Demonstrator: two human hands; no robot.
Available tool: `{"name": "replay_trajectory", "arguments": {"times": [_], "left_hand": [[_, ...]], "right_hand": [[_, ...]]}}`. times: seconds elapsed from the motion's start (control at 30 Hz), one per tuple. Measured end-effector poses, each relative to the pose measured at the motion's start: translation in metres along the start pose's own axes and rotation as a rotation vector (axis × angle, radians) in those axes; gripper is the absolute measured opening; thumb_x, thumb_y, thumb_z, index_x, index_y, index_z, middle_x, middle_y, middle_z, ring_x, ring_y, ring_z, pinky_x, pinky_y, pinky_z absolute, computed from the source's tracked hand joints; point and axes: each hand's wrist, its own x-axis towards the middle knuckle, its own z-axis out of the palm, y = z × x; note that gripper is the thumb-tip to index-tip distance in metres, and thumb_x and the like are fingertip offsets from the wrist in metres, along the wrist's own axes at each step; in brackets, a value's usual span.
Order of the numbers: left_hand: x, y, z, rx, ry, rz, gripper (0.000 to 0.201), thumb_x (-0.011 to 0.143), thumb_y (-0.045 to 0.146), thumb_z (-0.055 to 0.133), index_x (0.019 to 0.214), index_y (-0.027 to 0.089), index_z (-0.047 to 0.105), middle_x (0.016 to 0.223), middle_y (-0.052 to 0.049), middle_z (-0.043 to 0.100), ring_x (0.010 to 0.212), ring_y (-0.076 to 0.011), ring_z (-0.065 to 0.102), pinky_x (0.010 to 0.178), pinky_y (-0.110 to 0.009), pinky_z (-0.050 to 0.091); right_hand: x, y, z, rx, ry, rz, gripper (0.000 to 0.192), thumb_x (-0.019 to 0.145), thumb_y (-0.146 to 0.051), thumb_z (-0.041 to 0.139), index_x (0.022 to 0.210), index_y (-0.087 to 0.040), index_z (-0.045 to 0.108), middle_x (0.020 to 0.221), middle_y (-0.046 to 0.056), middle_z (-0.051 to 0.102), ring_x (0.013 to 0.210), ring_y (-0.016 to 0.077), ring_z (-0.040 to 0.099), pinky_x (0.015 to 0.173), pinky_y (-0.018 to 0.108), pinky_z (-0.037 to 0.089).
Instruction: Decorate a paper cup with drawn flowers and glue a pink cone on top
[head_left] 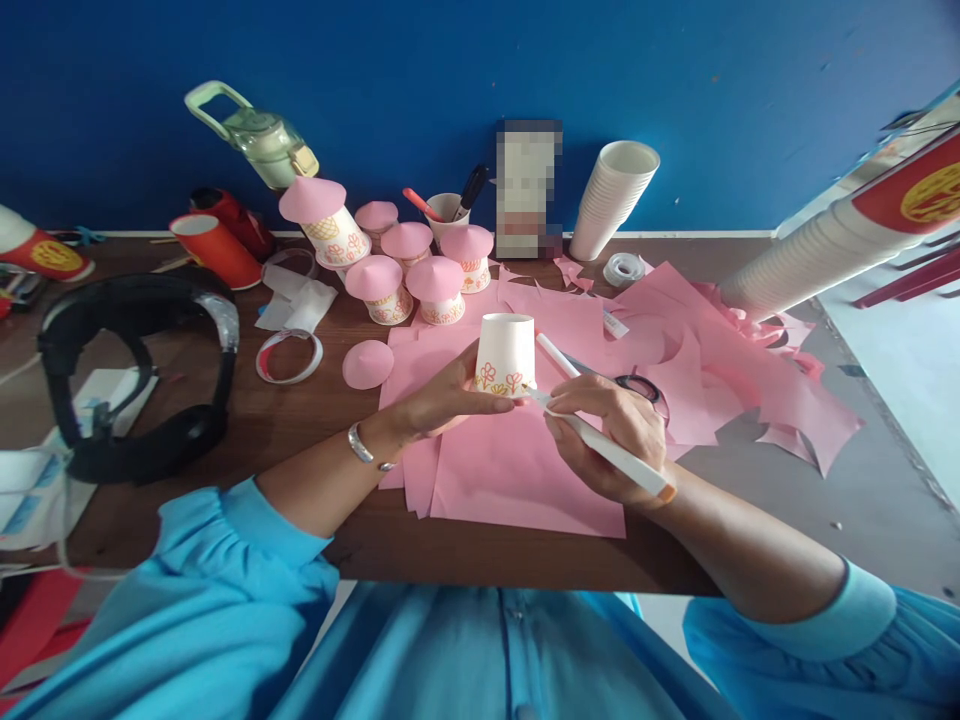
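My left hand (448, 392) is closed around the lower part of a white paper cup (506, 342), which is turned upside down. Red flowers and yellow-green marks run along the cup's rim. In my right hand (611, 435) is a white marker (619, 457) with an orange end, its tip at the rim on the cup's right side; whether it touches cannot be told. Beneath both hands lie pink paper sheets (517, 480). Another white marker (556, 355) and a pair of scissors (646, 388), partly hidden, are just beyond my right hand.
Several decorated cups with pink cone tops (436, 285) stand behind, near a loose pink cone (367, 364). Further back are a pen cup (448, 208), a blurred-out upright panel (528, 190) and stacked cups (613, 195). Pink scraps (750, 370) lie right; a black headset (139, 370) lies left.
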Motion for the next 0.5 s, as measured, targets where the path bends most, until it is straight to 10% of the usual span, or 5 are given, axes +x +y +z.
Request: {"name": "replay_trajectory", "arguments": {"times": [0.5], "left_hand": [[0.0000,-0.0053,-0.0068,-0.039,-0.057,0.051,0.035,0.089,0.024,0.083,0.123,0.023,0.073,0.111,-0.007,0.073,0.106,-0.0196,0.068,0.099,-0.035,0.057]], "right_hand": [[-0.0033,0.0003,0.0007,-0.005,-0.052,0.037,0.017,0.096,-0.010,0.064,0.106,-0.024,0.061,0.080,0.000,0.071,0.068,0.0159,0.072,0.062,0.028,0.060]]}}
